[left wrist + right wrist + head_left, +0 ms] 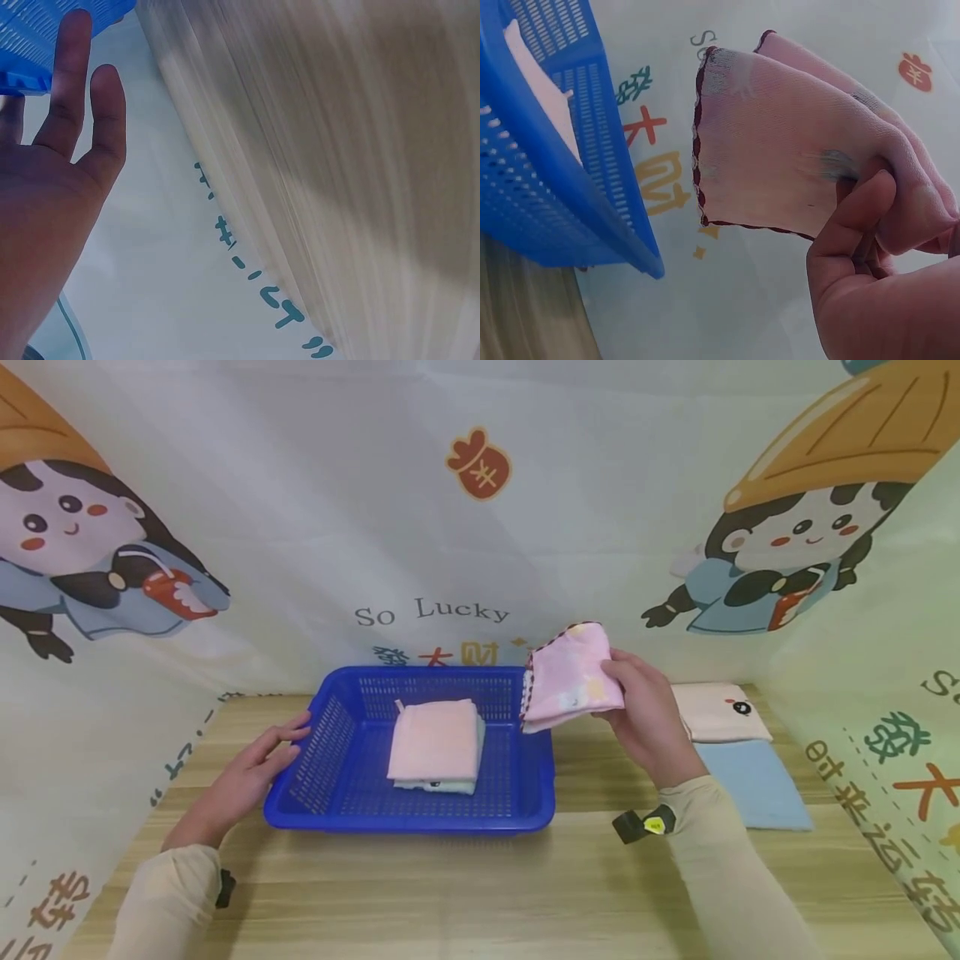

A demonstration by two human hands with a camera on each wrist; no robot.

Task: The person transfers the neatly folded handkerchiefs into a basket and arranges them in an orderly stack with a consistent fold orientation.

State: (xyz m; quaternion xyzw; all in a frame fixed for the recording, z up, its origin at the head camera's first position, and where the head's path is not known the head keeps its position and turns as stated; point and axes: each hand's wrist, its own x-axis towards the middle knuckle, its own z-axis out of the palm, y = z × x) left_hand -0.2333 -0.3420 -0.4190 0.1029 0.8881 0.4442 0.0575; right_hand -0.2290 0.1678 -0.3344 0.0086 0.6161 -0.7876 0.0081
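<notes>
My right hand (647, 714) pinches a folded pink towel (573, 677) with a dark red stitched edge, between thumb and fingers. The towel is held up above the right rim of a blue plastic basket (408, 824). In the right wrist view its folded layers hang apart at the left. A pale pink folded towel (433, 739) lies inside the basket on top of another light-coloured one, of which only the edges show. My left hand (243, 777) rests against the basket's left side. In the left wrist view its visible fingers (69, 82) are straight along the basket's outer wall.
To the right on the wooden table (450, 893) lie a cream folded towel (716, 714) with a small printed face and a light blue cloth (753, 785). Printed white sheeting (300, 527) stands close behind the basket and along both sides of the table.
</notes>
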